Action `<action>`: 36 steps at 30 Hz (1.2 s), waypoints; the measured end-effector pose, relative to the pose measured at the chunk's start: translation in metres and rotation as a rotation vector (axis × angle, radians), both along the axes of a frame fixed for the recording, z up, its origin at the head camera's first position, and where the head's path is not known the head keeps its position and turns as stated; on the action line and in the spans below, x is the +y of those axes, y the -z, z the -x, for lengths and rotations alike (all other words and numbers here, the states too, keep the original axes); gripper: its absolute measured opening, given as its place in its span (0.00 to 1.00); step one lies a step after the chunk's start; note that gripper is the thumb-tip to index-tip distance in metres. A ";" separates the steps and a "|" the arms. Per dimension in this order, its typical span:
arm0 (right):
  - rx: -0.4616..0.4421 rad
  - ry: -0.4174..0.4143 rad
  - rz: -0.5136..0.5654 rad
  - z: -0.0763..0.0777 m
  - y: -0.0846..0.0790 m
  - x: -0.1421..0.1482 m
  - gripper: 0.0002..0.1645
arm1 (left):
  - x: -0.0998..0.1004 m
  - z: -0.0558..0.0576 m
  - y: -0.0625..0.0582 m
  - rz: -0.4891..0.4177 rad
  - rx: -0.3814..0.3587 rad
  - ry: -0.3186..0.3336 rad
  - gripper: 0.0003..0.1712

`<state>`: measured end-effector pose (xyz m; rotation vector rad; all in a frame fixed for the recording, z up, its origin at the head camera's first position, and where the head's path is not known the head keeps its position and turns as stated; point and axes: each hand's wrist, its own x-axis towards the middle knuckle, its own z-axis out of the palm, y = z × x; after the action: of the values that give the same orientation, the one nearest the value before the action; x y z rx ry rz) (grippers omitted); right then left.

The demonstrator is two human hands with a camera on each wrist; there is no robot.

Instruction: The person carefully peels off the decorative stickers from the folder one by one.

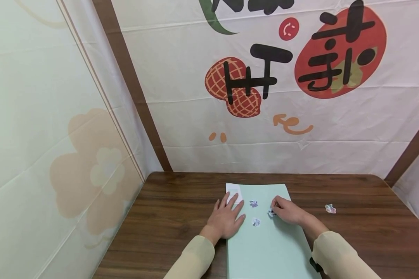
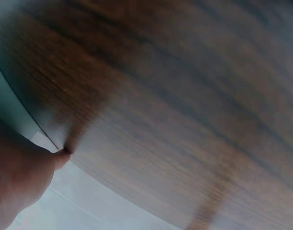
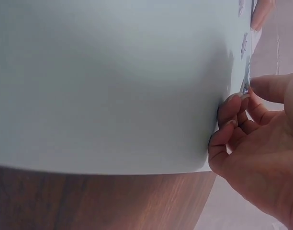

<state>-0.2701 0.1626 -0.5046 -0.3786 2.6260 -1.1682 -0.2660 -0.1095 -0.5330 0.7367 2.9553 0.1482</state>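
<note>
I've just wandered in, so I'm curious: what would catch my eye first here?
Probably the big red shape with black lettering on the cloth behind the table. Below, on a pale green sheet atop that table, the right hand pinches a small cutout while the left hand lies spread at the sheet's left edge.

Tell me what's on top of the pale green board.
Two patterned pieces, a third piece pinched by the right hand, and white paper partly under the left hand. What the hands cover cannot be seen.
</note>
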 end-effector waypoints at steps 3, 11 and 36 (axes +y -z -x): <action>0.006 -0.003 0.004 -0.002 0.000 0.001 0.04 | 0.000 -0.001 -0.002 -0.002 0.002 0.002 0.36; 0.021 -0.035 0.012 -0.008 -0.003 0.009 0.04 | 0.000 -0.001 -0.001 -0.015 0.001 -0.001 0.36; 0.075 -0.007 -0.046 -0.028 -0.026 0.078 0.03 | -0.001 -0.001 0.003 -0.053 0.013 0.003 0.36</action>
<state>-0.2421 0.2410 -0.4785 -0.4298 2.7076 -1.1103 -0.2648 -0.1106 -0.5363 0.7512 2.9727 0.2230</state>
